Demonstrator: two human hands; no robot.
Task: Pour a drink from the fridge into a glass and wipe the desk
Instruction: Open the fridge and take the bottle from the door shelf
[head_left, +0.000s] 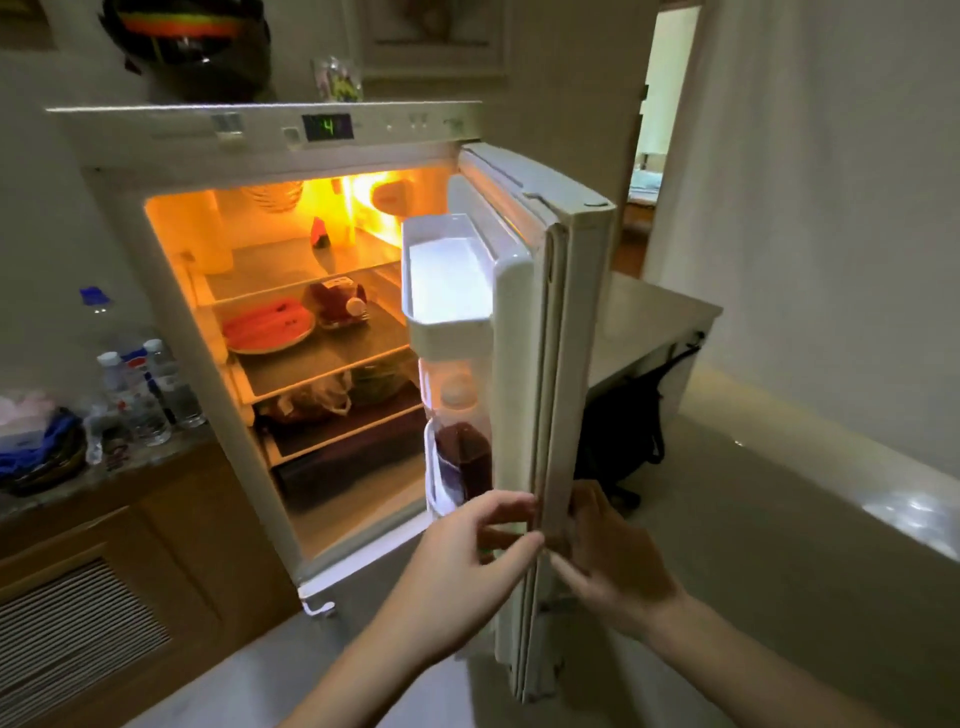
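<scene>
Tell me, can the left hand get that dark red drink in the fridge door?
Probably yes. The left hand is on the inner side of the open fridge door, just below the dark red drink in its lower rack, and nothing blocks it.

Fridge shelf (332, 358): watermelon plate (269, 328), wrapped fruit (337, 301).

dim room | warm orange glow inside fridge (291, 171) | soft blur | wide-angle edge bending
</scene>
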